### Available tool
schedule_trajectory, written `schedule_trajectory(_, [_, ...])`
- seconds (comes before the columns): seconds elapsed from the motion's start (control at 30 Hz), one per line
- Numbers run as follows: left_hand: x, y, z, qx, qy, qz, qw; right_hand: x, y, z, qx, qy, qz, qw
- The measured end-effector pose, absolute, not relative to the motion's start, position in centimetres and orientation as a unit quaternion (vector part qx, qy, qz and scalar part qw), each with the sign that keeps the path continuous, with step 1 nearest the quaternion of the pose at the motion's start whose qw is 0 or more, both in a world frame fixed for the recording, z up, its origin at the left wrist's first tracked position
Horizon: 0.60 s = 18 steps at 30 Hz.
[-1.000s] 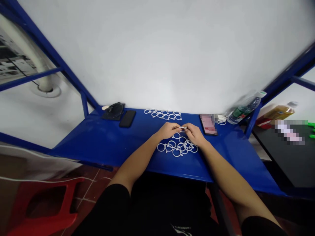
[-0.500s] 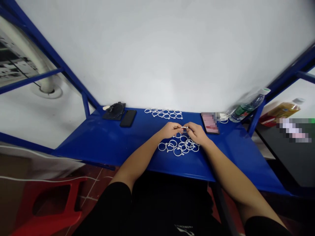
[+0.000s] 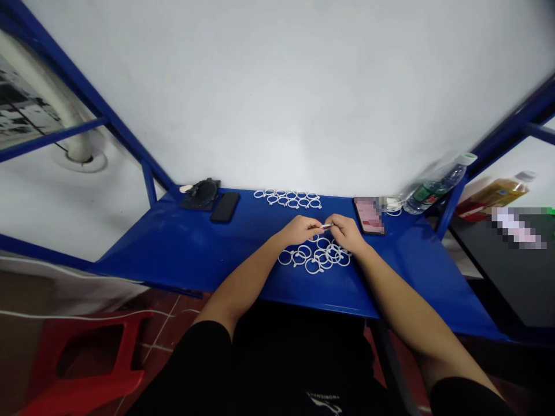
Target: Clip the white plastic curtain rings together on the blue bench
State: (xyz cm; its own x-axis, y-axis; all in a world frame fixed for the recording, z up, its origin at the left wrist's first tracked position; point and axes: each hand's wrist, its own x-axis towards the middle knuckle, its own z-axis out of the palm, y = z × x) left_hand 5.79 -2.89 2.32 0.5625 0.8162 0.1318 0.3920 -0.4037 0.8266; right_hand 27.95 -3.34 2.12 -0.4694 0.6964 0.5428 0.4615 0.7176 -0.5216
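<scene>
My left hand point(image 3: 298, 230) and my right hand point(image 3: 347, 233) meet above the blue table point(image 3: 182, 248), both pinching one small white ring point(image 3: 326, 225) between the fingertips. Just below the hands lies a loose pile of white plastic rings point(image 3: 315, 257), some overlapping. A tidier row of the same white rings point(image 3: 288, 199) lies at the back of the table against the white wall.
A black phone point(image 3: 225, 207) and a dark pouch point(image 3: 200, 194) lie at the back left. A phone with a lit screen point(image 3: 369, 215), a white cable and a clear water bottle point(image 3: 436, 185) sit at the back right. A red stool point(image 3: 82, 361) stands on the floor at left.
Hands stay together on the ring with only tiny finger shifts; the view has drifted slightly. The ring piles have not moved.
</scene>
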Motion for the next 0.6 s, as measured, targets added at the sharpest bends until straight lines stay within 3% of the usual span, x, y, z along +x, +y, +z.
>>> schedule_trajectory(0.17, [3.1,-1.6,4.0,0.820,0.434,0.326,0.182,27.7,-3.5,2.1,-0.380,-0.808,0.127,0.431])
schedule_trajectory(0.3, [-2.5,0.7,4.4,0.682,0.638,0.355,0.045,27.8,-3.0,1.4,-0.405,-0.803,0.128,0.418])
schedule_trajectory(0.43, [-6.8,2.3,3.2,0.593,0.750,0.282,0.085,27.9,-2.5,0.7,-0.407,-0.813,0.141,0.392])
schedule_trajectory(0.6, [-7.7,3.1,1.4,0.573,0.763,0.259,0.150,27.8,-2.8,0.8,-0.396,-0.828,0.131,0.375])
